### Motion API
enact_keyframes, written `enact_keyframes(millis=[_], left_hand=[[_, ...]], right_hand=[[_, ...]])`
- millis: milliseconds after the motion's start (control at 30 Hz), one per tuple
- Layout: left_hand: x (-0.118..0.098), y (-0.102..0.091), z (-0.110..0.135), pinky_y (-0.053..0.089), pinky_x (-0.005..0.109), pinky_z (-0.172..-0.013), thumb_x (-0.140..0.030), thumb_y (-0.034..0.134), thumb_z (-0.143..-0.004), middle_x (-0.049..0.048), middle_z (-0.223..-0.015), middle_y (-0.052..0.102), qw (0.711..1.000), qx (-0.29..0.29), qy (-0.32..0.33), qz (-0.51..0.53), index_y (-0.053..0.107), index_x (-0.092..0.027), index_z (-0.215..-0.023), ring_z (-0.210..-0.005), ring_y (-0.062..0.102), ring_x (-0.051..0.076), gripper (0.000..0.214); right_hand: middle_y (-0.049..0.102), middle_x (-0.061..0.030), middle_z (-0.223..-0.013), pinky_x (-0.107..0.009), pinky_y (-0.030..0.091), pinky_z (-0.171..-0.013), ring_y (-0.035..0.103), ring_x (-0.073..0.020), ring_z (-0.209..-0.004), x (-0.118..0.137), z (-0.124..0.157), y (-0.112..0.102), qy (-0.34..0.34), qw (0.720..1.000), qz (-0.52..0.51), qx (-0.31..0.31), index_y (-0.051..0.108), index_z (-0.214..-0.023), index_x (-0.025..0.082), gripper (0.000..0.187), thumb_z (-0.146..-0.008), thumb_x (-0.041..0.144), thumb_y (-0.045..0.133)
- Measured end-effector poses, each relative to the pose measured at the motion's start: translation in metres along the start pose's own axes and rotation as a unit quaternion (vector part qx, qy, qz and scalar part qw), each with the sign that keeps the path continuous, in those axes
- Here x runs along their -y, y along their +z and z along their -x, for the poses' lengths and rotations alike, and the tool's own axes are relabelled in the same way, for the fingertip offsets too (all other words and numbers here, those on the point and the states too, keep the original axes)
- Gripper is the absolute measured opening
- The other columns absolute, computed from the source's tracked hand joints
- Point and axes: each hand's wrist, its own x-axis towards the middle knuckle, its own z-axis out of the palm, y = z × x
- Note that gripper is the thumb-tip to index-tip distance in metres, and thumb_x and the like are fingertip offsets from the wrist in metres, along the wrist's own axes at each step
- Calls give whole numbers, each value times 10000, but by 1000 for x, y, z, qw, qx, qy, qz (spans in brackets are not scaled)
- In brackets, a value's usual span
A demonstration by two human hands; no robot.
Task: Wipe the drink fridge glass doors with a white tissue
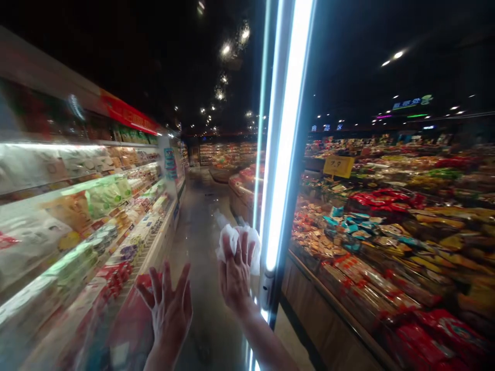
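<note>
Right hand point(235, 275) grip flat, fingers close together, pinning a white cloth point(232, 238) against the glass door point(207, 330) rather than curling round it. Bunched above the fingertips and spilling to either side, mostly up and away from the wrist. Just right of that grip, almost touching the cloth: the door's lit edge, a light strip point(286, 144) with its long axis near upright, leaning a little rightward toward the top. Lower and to the left, well short of the edge: left hand point(170, 309), grip spread wide, palm against the same pane, holding nothing. Right hand clearly the nearer to the strip. Beyond the glass on the left, chilled shelves point(96, 206); past the edge on the right, heaped packets point(386, 232).
</note>
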Motion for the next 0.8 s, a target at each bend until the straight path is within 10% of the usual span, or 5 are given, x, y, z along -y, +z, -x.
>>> enact_keyframes(millis=[167,400,600,800], left_hand=[[-1,2,0,-91,747,-1240,-195,640,-916,-2,-1757,6,1000,5,5,2,173,-465,-1600,-1614,-18,360,871],[14,-8,1,-38,714,-1269,-268,674,-915,4,-1756,27,1000,14,16,11,193,-448,-1600,-1616,-17,351,856],[50,-30,-1,8,670,-1294,-229,667,-916,-2,-1753,55,1000,-15,4,-14,176,-451,-1602,-1617,20,328,873],[95,-54,8,30,726,-1271,-189,625,-927,14,-1754,77,999,-16,-30,-23,167,-445,-1606,-1616,3,348,859]], right_hand=[[135,-67,-1754,-661,215,-1272,-10,-310,-1622,-12,50,9,11,999,25,-17,78,-1676,287,718,-1043,119,372],[196,-129,-1733,-784,239,-1198,39,-379,-1615,-7,-22,-3,63,995,-19,-78,35,-1676,295,674,-1093,275,372],[123,-59,-1752,-711,370,-1183,-4,-363,-1613,38,82,43,31,999,-16,-1,169,-1666,332,645,-1067,266,401],[59,-96,-1758,-810,146,-1200,-106,-361,-1610,87,26,47,40,996,-45,-61,5,-1674,295,674,-1086,235,329]])
